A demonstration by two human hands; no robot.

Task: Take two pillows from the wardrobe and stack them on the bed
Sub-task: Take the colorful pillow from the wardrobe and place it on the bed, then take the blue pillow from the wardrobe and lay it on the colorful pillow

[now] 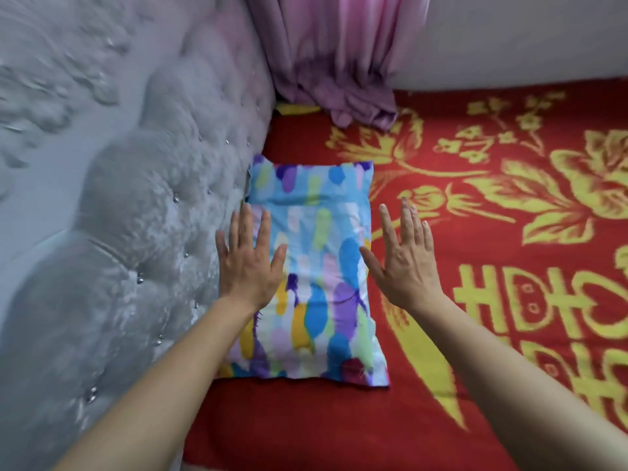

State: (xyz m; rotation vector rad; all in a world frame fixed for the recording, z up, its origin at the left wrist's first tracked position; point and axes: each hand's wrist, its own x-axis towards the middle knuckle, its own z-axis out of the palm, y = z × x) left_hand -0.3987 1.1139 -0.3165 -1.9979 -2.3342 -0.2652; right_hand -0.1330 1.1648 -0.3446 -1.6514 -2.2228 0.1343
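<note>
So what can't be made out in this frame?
- Wardrobe: outside the head view.
- Pillow count: one top surface shows; a second beneath cannot be told.
- Contact: left hand and right hand, both open, may touch or hover.
- Headboard: motion-blurred, cut by the left edge.
- Curtain: cut by the top edge.

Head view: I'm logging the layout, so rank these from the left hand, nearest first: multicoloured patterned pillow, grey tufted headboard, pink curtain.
1. Multicoloured patterned pillow: under the left hand, on its right.
2. Grey tufted headboard: just left.
3. Pink curtain: far corner, ahead.
</note>
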